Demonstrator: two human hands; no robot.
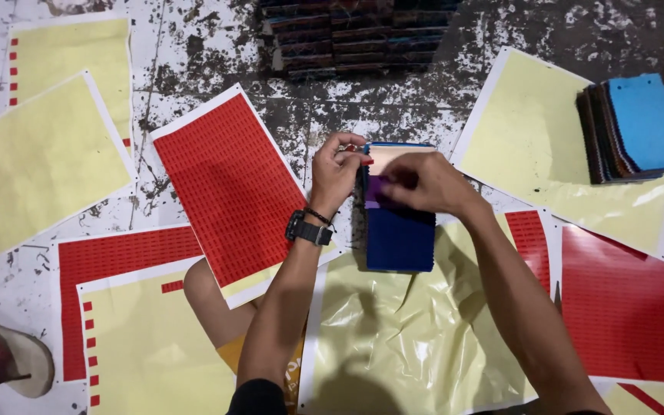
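A stack of fabric swatches (400, 240) with a dark blue one on top lies on a crumpled yellow backing sheet (393, 338). My left hand (336, 173), with a black watch on its wrist, pinches a small red sticker at the stack's top left corner. Pressing on the upper part of the stack, my right hand (424, 183) covers a purple swatch edge. A pale card strip (397, 154) shows at the stack's top end.
A red sticker sheet (228, 188) lies left of my hands. Yellow backing sheets (36, 165) and more red sheets (632, 300) are spread around. A second swatch stack (632, 127), light blue on top, sits at right. Dark stacks (355, 34) lie beyond. A sandal (5, 357) lies bottom left.
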